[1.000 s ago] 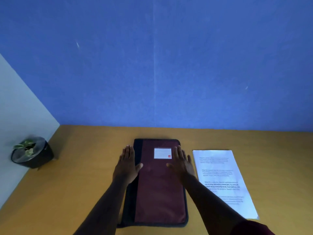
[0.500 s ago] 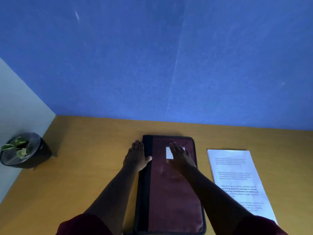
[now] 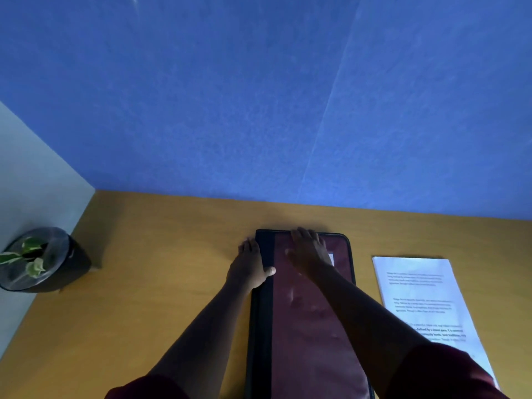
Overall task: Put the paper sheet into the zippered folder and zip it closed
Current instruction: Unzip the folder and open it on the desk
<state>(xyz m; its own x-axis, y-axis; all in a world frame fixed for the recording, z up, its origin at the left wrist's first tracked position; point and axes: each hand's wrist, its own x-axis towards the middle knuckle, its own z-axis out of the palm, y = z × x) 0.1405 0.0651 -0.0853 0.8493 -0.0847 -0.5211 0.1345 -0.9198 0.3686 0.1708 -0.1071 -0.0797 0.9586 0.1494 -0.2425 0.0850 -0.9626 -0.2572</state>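
Observation:
A maroon zippered folder with a black spine and trim lies closed on the wooden table, its long side running away from me. My left hand rests flat at the folder's left edge, thumb on the black spine. My right hand lies flat on the cover near the far end, fingertips at the top edge, mostly covering a small white label. The printed paper sheet lies flat on the table to the right of the folder, apart from it.
A dark round pot with a green-and-white plant stands at the table's far left by a pale wall. A blue wall rises behind the orange-brown table.
My right hand slid forward over the cover to the folder's far edge, covering the label. My left hand stayed at the spine. The view came closer and tilted.

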